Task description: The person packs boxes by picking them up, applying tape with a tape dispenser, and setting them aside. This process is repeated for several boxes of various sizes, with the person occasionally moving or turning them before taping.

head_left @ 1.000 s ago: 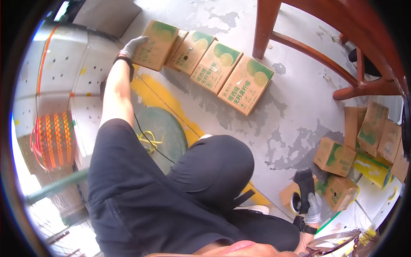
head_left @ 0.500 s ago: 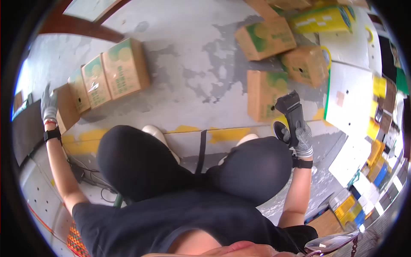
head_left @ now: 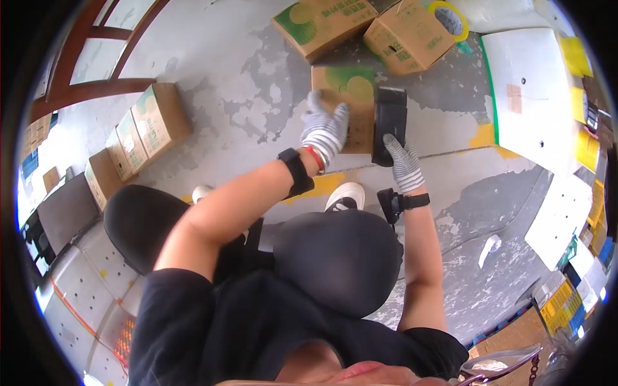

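In the head view, a brown cardboard box (head_left: 358,122) with a green printed panel sits on the floor ahead of me. My left hand (head_left: 325,128), in a grey striped glove, is over the near left side of that box, fingers spread. A black tape dispenser (head_left: 391,119) stands along the box's right side. My right hand (head_left: 403,159), gloved too, is closed round its near end. The dispenser's tape roll is hidden from this angle.
Two more boxes, one (head_left: 325,26) and another (head_left: 409,37), lie behind, beside a yellow tape roll (head_left: 449,20). At the left stands a row of cartons (head_left: 148,125). A white panel (head_left: 531,96) with a green edge is on the right.
My left hand has swung from the far left to the box in front. My right hand has brought the tape dispenser up against that box, turned to its black side. The view has shifted right.
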Demonstrator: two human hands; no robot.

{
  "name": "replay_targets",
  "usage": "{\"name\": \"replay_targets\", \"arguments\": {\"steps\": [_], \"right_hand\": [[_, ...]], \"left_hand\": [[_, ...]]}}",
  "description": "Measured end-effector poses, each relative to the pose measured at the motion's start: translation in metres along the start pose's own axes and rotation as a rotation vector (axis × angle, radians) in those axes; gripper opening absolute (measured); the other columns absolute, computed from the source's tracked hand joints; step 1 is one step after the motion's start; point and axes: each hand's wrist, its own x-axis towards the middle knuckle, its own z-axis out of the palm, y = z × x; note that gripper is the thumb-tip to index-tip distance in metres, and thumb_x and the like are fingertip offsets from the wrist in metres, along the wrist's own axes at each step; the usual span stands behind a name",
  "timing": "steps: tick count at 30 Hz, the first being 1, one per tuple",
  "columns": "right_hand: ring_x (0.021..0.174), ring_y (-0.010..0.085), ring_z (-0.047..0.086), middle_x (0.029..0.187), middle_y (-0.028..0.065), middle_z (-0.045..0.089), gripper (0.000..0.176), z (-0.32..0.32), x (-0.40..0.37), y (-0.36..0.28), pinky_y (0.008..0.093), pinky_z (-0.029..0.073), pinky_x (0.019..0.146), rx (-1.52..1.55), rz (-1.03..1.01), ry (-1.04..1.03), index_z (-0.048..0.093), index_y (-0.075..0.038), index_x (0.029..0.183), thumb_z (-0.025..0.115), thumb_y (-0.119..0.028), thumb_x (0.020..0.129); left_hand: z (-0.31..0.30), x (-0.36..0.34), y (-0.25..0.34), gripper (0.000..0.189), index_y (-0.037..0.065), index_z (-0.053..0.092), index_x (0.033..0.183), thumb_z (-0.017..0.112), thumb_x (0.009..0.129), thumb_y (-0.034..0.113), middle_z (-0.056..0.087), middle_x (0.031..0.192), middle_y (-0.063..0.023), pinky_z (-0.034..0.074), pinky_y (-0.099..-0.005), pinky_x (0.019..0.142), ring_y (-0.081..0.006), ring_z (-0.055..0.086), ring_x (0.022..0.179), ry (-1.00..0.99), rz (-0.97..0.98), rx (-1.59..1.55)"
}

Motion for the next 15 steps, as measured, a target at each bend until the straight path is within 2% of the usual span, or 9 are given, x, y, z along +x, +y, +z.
{"name": "replay_targets", "arguments": {"steps": [2,4,6,7,8,10,11,13,15], "right_hand": [[0.085,0.0092,0.052,0.095,0.0018,0.06,0.037,0.018,-0.01,-0.011,0.0241,0.044,0.075,-0.104,-0.035,-0.084,0.057,-0.003,0.114,0.066,-0.025,0.085],[0.084,0.0099,0.052,0.094,0.0018,0.06,0.034,0.047,-0.016,-0.015,0.0244,0.045,0.075,0.013,-0.125,-0.167,0.057,-0.001,0.11,0.065,-0.024,0.086],[0.084,0.0103,0.053,0.095,0.0022,0.06,0.034,0.063,-0.018,-0.019,0.0245,0.045,0.076,-0.178,-0.159,-0.16,0.057,-0.001,0.109,0.066,-0.024,0.086],[0.084,0.0105,0.053,0.094,0.0026,0.06,0.035,0.064,-0.015,-0.018,0.0253,0.045,0.076,-0.193,-0.107,-0.125,0.057,-0.001,0.109,0.065,-0.026,0.086],[0.084,0.0105,0.053,0.094,0.0026,0.06,0.035,0.066,-0.012,-0.012,0.0253,0.045,0.076,-0.192,-0.109,-0.13,0.057,-0.001,0.109,0.065,-0.026,0.086],[0.083,0.0104,0.054,0.094,0.0025,0.06,0.035,0.067,-0.002,-0.002,0.026,0.045,0.075,0.022,-0.138,-0.057,0.056,-0.001,0.109,0.065,-0.026,0.086],[0.084,0.0101,0.054,0.095,0.0024,0.06,0.035,0.065,0.0,-0.001,0.0251,0.046,0.075,-0.015,-0.153,-0.118,0.055,0.0,0.111,0.065,-0.023,0.086],[0.085,0.0103,0.054,0.096,0.0025,0.06,0.036,0.059,0.001,0.013,0.0248,0.046,0.076,-0.008,-0.123,-0.162,0.055,0.0,0.113,0.065,-0.022,0.086],[0.088,0.0117,0.056,0.101,0.0039,0.06,0.038,0.049,0.001,0.034,0.0249,0.047,0.079,0.113,-0.077,-0.234,0.053,0.001,0.117,0.064,-0.019,0.087]], "left_hand": [[-0.011,0.016,-0.034,0.082,0.002,0.025,0.137,0.064,0.08,0.046,0.052,0.119,-0.0278,0.039,-0.0372,0.096,-0.04,0.05,0.112,-0.074,0.124,-0.487],[-0.028,0.025,-0.051,0.081,-0.006,0.038,0.129,0.068,0.077,0.048,0.058,0.113,-0.0217,0.044,-0.0354,0.089,-0.0291,0.058,0.101,-0.073,-0.019,-0.586],[-0.05,0.04,-0.069,0.069,-0.005,0.054,0.115,0.069,0.075,0.05,0.065,0.1,-0.0179,0.048,-0.0319,0.08,-0.0237,0.062,0.086,-0.402,-0.138,-0.717],[-0.054,0.039,-0.071,0.06,-0.002,0.063,0.103,0.071,0.072,0.049,0.067,0.088,-0.0145,0.049,-0.0294,0.074,-0.0197,0.062,0.077,-0.283,-0.057,-0.487],[-0.059,0.037,-0.074,0.042,0.0,0.065,0.098,0.071,0.078,0.037,0.066,0.087,-0.0072,0.048,-0.026,0.069,-0.0147,0.061,0.072,-0.229,0.045,-0.508],[-0.076,0.018,-0.066,0.036,0.001,0.065,0.098,0.071,0.075,0.028,0.066,0.083,-0.0112,0.049,-0.0297,0.07,-0.0203,0.062,0.075,0.044,0.355,-0.183],[-0.078,0.012,-0.068,0.036,0.001,0.065,0.098,0.071,0.075,0.028,0.066,0.083,-0.0112,0.049,-0.0297,0.07,-0.0203,0.062,0.075,0.048,0.343,-0.185],[-0.084,0.0,-0.064,0.036,0.001,0.065,0.098,0.072,0.07,0.023,0.064,0.088,-0.0154,0.049,-0.0355,0.077,-0.0281,0.061,0.083,0.212,0.651,0.177],[-0.063,-0.026,-0.057,0.05,0.002,0.059,0.109,0.074,0.065,0.022,0.06,0.097,-0.018,0.044,-0.0448,0.087,-0.0365,0.055,0.095,0.084,0.679,0.067]]}}
